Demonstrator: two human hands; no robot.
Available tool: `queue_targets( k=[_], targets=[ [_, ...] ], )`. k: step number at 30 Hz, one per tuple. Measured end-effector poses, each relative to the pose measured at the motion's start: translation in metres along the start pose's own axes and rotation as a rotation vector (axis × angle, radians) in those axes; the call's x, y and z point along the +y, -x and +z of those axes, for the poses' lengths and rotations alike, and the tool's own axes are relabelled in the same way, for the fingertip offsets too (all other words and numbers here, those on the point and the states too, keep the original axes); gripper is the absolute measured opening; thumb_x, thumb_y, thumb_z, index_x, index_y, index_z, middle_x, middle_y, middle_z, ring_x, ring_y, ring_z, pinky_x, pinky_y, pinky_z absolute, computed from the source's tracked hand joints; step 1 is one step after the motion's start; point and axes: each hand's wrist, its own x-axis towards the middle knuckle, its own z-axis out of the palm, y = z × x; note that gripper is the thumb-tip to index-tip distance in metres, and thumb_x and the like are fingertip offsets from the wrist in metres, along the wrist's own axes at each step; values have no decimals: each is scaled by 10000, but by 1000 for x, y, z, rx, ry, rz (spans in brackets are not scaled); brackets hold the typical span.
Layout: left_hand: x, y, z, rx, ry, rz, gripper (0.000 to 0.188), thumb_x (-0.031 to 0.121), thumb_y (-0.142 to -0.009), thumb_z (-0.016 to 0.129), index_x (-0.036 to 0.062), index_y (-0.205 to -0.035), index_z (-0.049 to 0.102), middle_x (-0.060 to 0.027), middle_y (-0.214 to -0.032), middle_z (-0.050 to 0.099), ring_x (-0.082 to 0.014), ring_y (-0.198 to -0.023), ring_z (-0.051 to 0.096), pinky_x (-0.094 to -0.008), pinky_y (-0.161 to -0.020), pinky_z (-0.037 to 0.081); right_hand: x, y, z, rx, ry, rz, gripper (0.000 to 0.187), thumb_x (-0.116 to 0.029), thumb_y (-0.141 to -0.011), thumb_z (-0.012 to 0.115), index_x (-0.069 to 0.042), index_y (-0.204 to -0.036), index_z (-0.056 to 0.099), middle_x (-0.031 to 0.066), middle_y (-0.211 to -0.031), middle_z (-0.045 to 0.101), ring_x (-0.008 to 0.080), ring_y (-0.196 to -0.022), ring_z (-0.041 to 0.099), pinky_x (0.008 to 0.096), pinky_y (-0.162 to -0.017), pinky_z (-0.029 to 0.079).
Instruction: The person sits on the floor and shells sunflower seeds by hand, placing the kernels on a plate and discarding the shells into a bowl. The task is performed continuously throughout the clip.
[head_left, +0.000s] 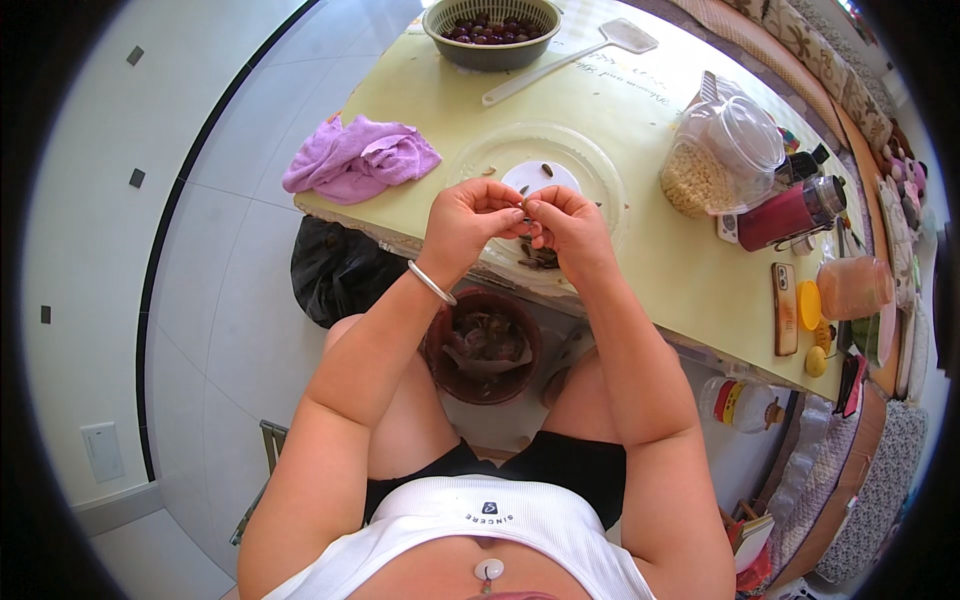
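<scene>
My left hand (473,222) and my right hand (570,228) meet above the near half of a clear round plate (596,165) at the table's front edge. Thumbs and forefingers of both are pinched together on a small seed (526,202), mostly covered by the fingertips. Below my fingers lies a little pile of dark brown seeds (540,262), partly hidden by my right hand. Another dark seed (547,170) rests on the plate's white centre. A white bangle (432,284) circles my left wrist.
A purple cloth (360,160) lies left. Behind are a basket of dark red fruit (490,55) and a white spatula (545,75). Right stand a clear jar of pale kernels (695,180), a flask (785,215) and a phone (785,310). Below are a reddish bin (432,350) and black bag (345,275).
</scene>
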Motion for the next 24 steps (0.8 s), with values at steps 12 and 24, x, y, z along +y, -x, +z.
queue_targets(
  k=[12,24],
  targets=[
    [9,-18,-25,334,-878,429,93,21,-816,699,11,-904,728,-117,-806,717,-191,-682,690,-286,-641,535,-8,7,-2,-84,-34,10,56,-77,-885,657,-30,-893,627,16,-756,613,81,-597,564,226,-538,483],
    [16,0,-22,-85,-1176,537,114,45,-758,728,60,-868,754,-103,-808,710,-270,-745,677,-352,-680,535,-9,9,-9,60,399,-89,90,-118,-892,672,-30,-894,650,-31,-713,584,42,-592,493,197,-526,393]
  ],
)
